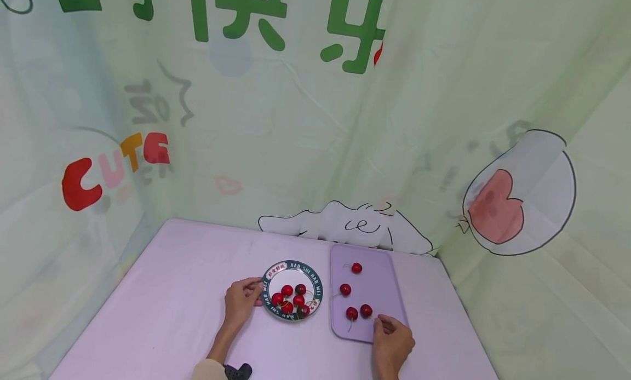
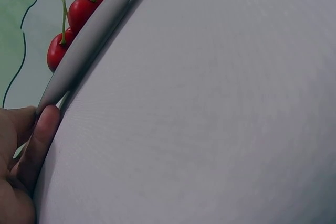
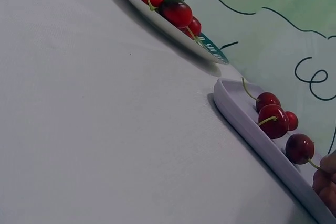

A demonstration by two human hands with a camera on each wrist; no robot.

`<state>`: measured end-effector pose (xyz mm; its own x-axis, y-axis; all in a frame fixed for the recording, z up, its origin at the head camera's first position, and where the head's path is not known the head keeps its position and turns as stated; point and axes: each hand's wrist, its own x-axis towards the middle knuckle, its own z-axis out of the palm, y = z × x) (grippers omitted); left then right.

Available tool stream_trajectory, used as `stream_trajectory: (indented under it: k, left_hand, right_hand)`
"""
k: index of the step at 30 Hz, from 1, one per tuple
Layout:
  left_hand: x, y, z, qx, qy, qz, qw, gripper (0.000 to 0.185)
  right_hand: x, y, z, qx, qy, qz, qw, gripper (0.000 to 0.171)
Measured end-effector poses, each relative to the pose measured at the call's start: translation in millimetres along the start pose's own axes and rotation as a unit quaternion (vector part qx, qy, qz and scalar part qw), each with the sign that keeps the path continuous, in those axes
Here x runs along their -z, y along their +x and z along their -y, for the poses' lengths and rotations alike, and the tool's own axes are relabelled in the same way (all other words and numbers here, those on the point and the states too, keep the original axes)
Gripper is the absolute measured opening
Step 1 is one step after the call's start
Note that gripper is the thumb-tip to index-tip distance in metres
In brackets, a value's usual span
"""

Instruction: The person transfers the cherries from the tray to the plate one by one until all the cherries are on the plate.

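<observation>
"Where's the cherry (image 1: 366, 311) that's being handled?"

"At the near right part of the lilac tray (image 1: 379, 276). Its stem (image 3: 314, 165) points right and near, and the right hand (image 1: 393, 341) pinches the end of it."

"Is the fruit touching the tray floor?"

"I can't tell. It sits low, just right of another cherry."

"What else is in the tray?"

"Three other cherries (image 1: 345, 289): that neighbour, one farther off to the left, and one near the far end."

"And left of the tray?"

"A round plate (image 1: 319, 292) with a dark green lettered rim, just beside it but apart. A cluster of cherries (image 1: 298, 300) lies on it, mostly toward the near side, some bright red and some darker."

"Is anyone holding the plate?"

"The left hand (image 1: 241, 300) pinches its left rim. The left wrist view shows a fingertip against the underside of the edge."

"What's on that arm?"

"A beige sleeve (image 1: 208, 370), and a black device (image 1: 239, 371) by the wrist."

"And around it all?"

"A pale lilac table (image 1: 162, 303). Beyond it hangs a pale green cloth (image 1: 296, 150) with large green characters (image 1: 251, 6) up high, colourful CUTE letters (image 1: 81, 185) on the left and a balloon drawing (image 1: 547, 188) bearing a red heart on the right."
</observation>
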<state>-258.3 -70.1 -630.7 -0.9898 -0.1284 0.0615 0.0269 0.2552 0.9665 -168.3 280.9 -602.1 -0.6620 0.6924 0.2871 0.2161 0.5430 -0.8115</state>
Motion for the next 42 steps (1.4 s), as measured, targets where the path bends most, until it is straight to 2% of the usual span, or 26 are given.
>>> stream_trajectory:
  k: [6,14,28,42]
  left_hand:
    - [0.3,0.6,1.3,-0.003,0.000,0.001,1.0000,0.027]
    - [-0.3,1.1,2.2,0.000,0.004,0.000,1.0000,0.028]
    - [0.3,-0.1,2.2,-0.002,0.002,0.004,1.0000,0.029]
    - [0.0,-2.5,-3.7,0.001,0.000,-0.005,1.0000,0.027]
  right_hand:
    - [0.4,0.5,-0.8,-0.002,0.021,-0.010,1.000,0.008]
    - [0.1,4.5,-3.6,-0.019,0.023,-0.008,1.000,0.011]
    - [12.2,4.5,11.6,-0.031,0.062,-0.001,0.998,0.013]
    - [14.6,7.6,20.3,0.004,0.087,-0.025,0.996,0.011]
